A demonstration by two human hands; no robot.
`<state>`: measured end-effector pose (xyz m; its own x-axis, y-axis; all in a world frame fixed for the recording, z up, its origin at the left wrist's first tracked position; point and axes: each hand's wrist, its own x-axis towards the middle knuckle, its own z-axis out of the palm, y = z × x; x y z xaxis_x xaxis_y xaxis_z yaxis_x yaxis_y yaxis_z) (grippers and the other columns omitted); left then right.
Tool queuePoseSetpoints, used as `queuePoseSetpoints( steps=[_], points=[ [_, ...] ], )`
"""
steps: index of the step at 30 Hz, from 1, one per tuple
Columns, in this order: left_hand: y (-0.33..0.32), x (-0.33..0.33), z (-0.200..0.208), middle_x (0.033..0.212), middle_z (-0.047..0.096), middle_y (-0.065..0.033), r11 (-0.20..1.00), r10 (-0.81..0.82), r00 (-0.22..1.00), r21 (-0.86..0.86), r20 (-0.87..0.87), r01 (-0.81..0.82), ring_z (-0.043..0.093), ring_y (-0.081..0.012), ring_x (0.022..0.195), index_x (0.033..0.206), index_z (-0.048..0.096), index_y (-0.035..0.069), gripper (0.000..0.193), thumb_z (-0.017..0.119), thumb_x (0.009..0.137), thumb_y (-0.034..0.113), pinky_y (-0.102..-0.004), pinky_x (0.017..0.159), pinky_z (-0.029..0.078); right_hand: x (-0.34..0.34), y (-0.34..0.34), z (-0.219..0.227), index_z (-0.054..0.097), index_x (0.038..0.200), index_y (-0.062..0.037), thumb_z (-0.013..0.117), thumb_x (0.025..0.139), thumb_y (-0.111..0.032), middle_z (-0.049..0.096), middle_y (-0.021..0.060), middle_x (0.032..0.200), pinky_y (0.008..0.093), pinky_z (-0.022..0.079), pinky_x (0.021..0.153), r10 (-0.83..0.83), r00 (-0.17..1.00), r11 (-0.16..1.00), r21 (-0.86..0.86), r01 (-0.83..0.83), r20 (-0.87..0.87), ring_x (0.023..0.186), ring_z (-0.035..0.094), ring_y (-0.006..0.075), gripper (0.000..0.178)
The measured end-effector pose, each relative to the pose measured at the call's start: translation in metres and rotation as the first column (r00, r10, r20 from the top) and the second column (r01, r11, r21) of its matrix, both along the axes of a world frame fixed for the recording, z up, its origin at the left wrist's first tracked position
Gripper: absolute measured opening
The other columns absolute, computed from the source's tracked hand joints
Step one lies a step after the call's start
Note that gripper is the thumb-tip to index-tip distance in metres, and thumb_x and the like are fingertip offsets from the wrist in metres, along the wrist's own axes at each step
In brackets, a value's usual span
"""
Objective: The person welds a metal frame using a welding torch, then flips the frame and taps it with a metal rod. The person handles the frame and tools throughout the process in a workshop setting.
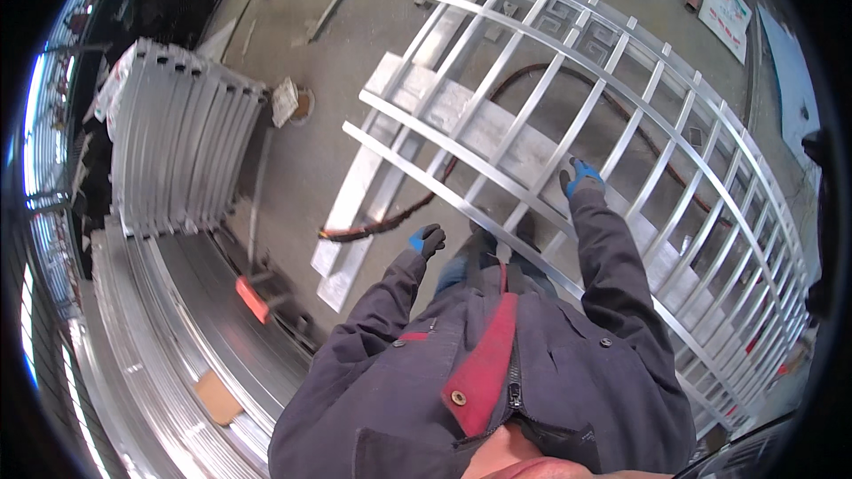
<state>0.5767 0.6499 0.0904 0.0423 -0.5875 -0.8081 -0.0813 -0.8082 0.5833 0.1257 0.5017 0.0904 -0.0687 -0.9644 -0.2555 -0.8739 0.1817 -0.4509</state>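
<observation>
A large silver metal railing panel (497,160) with parallel bars and long cross rails lies at a slant in front of me and to my right. My right hand (583,179), in a blue and dark grey glove, reaches over the panel between two bars. Its thumb stands apart from the fingers, and nothing shows in its grip; whether it touches a bar I cannot tell. My left hand (428,240), gloved alike, hangs left of the panel's near rail. Its fingers are curled in, with nothing seen in them.
Pale flat beams (355,186) lie beneath the panel. A dark reddish hose or cable (390,220) winds across them. Stacked metal profiles (182,137) stand at the left, with long profiles (160,337) nearer. A red-ended tool (252,299) lies beside them. A white sack (725,18) is at the far right.
</observation>
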Motion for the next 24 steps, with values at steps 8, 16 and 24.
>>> queuePoseSetpoints(
  steps=[8,16,24],
  points=[
    [-0.298,0.046,0.044,0.122,0.068,-0.0137,0.839,-0.084,0.948,-0.491,0.307,0.234,0.065,-0.0224,0.109,0.134,0.059,-0.002,0.048,0.072,0.094,0.022,-0.0334,0.094,0.052,0.054,-0.025,-0.046,0.044,0.147,0.0033,0.052,0.092,-0.029,0.038,0.0263,0.156,0.0487,0.032,0.119,-0.089,0.973,0.975,0.18,0.129,-0.215,0.142,0.039,0.0424,0.065],
    [-0.745,0.042,-0.067,0.137,0.059,-0.0258,0.61,-0.025,0.821,-0.642,0.571,0.465,0.059,-0.0343,0.124,0.142,0.051,-0.003,0.072,0.078,0.087,0.034,-0.0413,0.105,0.046,0.062,-0.029,-0.06,0.038,0.148,0.0064,0.058,0.085,-0.016,0.029,0.028,0.16,0.047,0.029,0.122,-0.06,0.967,0.962,0.243,0.123,-0.249,0.148,0.029,0.0449,0.07],
    [-0.917,-0.034,-0.049,0.131,0.06,-0.0302,0.647,0.098,0.639,-0.537,0.763,0.541,0.055,-0.0437,0.128,0.146,0.043,0.002,0.096,0.072,0.076,0.06,-0.0479,0.107,0.044,0.065,-0.046,-0.042,0.032,0.151,0.0072,0.064,0.079,-0.012,0.022,0.0272,0.163,0.0445,0.026,0.124,-0.075,0.973,0.901,0.403,0.16,-0.218,0.151,0.022,0.0444,0.081]
  ],
)
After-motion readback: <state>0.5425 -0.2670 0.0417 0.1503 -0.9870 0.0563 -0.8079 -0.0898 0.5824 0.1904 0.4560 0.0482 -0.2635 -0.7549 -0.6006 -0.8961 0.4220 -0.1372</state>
